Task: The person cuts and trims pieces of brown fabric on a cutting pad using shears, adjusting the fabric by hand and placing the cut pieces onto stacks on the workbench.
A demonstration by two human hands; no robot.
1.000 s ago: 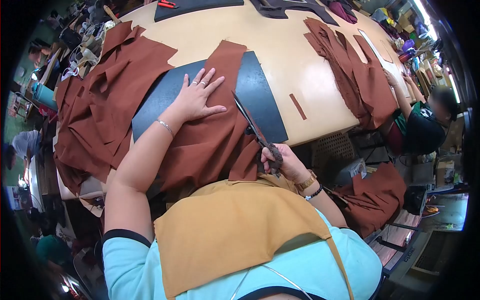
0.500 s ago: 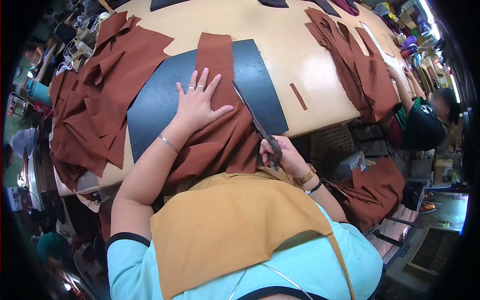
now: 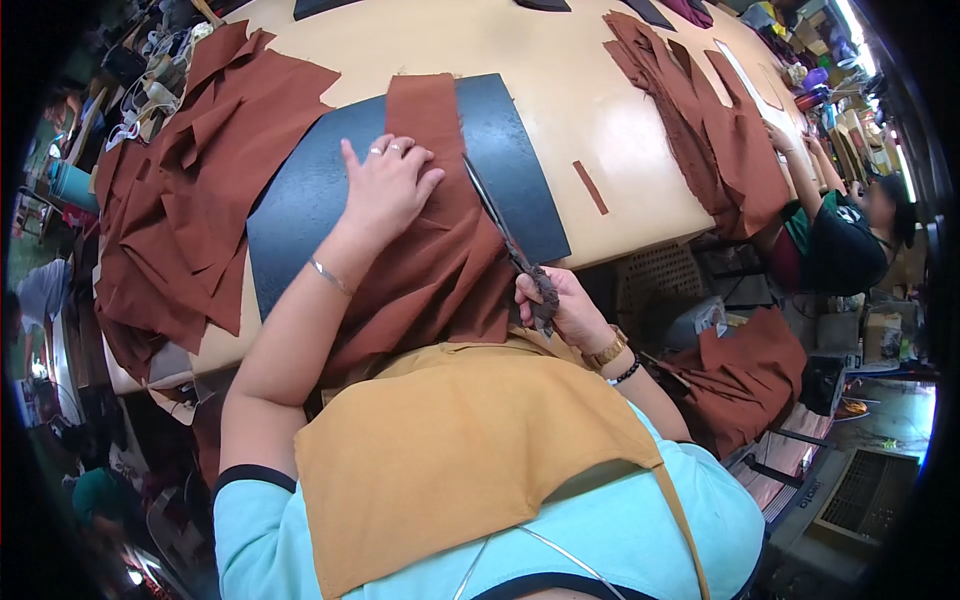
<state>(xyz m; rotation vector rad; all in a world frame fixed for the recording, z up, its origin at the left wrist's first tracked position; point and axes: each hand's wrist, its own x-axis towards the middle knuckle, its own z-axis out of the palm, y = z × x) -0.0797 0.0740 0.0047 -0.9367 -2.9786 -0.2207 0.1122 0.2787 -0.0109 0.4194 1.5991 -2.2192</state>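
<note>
R hand (image 3: 571,307) on scissors (image 3: 515,248), L hand (image 3: 386,192) over cloth (image 3: 432,265)

Brown cloth runs lengthwise from the surface's (image 3: 640,212) near edge, away over a dark board (image 3: 300,200). Scissors lie along cloth's R side, tips pointing away from near edge. R fingers, nr that edge, clamped on handles; L fingers, nearer cloth's middle, loosely bent, partly apart, no cloth visibly pinched.

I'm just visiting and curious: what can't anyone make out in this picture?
All in the head view:
- Whether the left hand pinches the rust-brown woven cloth: the hand's own back hides its underside.
- Part of the grip on the long-bladed metal scissors with dark handles: the right hand covers it.
- How far the cloth reaches toward the person: the mustard-yellow fabric apron blocks it.
- The flat dark sheet: cut off by the top edge.
</note>
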